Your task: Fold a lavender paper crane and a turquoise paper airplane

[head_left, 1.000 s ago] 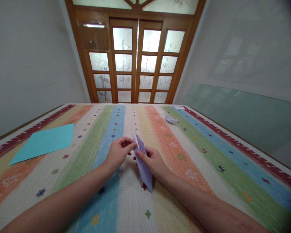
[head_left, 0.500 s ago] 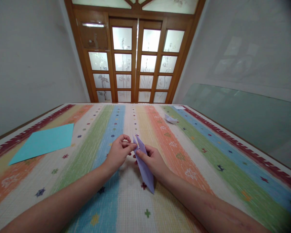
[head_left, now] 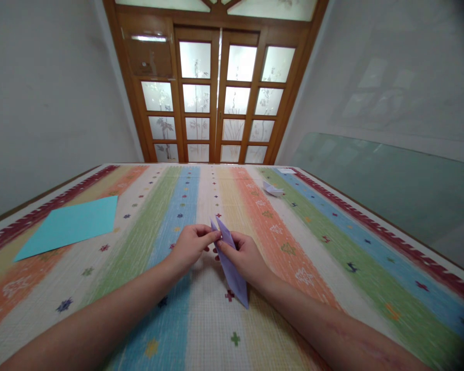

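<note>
A narrow, pointed piece of folded purple paper [head_left: 234,275] is held at a slant just above the striped tablecloth, its upper end split into two points. My right hand [head_left: 244,256] is closed around its right side, thumb on the near face and fingers behind. My left hand [head_left: 193,243] pinches the left edge near the split, thumb and forefinger together. The fingertips behind the paper are partly hidden.
A turquoise paper sheet [head_left: 71,225] lies flat at the left. Farther off on the right sits a small folded pale purple paper piece [head_left: 272,189], with a white slip [head_left: 286,171] near the far edge. The striped tablecloth [head_left: 139,288] covers the table.
My left hand's raised fingers have curled down, and its thumb and forefinger have moved slightly right onto the paper's edge. The folded paper's lower tip has shifted slightly right.
</note>
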The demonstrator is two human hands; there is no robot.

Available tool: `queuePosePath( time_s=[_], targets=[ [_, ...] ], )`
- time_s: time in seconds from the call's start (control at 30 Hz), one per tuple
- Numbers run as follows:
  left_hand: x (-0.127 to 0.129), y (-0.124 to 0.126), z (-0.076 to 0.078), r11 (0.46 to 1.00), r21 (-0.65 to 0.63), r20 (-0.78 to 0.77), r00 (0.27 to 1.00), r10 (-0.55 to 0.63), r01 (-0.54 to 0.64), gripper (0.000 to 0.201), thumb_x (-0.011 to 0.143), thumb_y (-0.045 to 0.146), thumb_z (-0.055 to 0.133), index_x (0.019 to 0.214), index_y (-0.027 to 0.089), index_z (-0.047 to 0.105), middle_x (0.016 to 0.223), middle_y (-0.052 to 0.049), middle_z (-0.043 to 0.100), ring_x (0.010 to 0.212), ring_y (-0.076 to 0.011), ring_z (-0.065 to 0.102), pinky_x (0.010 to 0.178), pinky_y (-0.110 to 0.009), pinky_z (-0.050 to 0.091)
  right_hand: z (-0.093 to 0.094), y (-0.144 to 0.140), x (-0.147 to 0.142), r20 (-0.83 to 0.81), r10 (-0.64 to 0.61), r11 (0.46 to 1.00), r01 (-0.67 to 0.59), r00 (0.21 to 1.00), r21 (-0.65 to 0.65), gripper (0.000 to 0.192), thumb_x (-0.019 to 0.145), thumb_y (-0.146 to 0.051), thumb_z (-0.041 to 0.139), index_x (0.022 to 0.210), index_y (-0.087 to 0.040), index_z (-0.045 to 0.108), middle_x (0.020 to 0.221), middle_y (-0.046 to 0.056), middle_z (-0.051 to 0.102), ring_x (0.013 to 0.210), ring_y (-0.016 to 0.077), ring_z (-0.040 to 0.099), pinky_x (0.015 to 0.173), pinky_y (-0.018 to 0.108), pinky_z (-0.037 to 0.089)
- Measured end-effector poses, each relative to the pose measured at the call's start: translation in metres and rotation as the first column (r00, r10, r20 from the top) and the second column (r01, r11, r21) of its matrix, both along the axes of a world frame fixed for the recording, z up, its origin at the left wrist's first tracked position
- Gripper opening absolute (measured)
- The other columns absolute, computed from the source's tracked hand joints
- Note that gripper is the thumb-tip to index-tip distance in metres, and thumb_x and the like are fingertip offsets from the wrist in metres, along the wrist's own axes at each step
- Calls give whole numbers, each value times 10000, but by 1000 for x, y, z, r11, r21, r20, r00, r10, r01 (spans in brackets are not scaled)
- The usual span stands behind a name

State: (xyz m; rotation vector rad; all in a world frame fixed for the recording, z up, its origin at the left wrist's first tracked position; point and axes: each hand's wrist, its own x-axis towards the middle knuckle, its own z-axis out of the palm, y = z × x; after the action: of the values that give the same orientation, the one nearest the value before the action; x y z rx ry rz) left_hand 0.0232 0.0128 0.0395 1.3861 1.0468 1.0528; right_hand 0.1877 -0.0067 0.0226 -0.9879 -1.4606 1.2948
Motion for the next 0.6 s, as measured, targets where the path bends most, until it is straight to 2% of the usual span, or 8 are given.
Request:
queuePosePath(
  time_s=[0.2, 0.43, 0.6],
  targets=[
    [-2, 1, 1, 999, -7, -26, 999, -37, 37, 288, 769, 442, 691, 703, 162, 716, 670, -40, 674, 620, -157, 590, 595, -264, 395, -1, 0, 1, -16, 7, 1000, -8, 1000, -29, 300, 834, -455, 717, 894, -161, 712, 810, 56, 716, 672, 171, 673, 628, 311, 546],
    [-2, 0, 1, 999, -27, -14, 999, -30, 30, 297, 768, 455, 710, 708, 165, 726, 680, -46, 685, 625, -161, 593, 591, -261, 405, 0, 0, 0, -31, 11, 998, -13, 999, -61, 321, 811, -475, 733, 911, -169, 724, 801, 56, 721, 673, 173, 675, 623, 305, 536],
    [-1, 1, 0, 1000, 3, 8, 1000, 3, -3, 330, 802, 481, 687, 713, 165, 718, 677, -42, 676, 592, -156, 588, 579, -266, 423, 4, -2, -1, -29, 23, 998, -25, 999, -61, 288, 815, -455, 727, 893, -178, 711, 778, 48, 720, 670, 177, 680, 610, 301, 532]
  ],
)
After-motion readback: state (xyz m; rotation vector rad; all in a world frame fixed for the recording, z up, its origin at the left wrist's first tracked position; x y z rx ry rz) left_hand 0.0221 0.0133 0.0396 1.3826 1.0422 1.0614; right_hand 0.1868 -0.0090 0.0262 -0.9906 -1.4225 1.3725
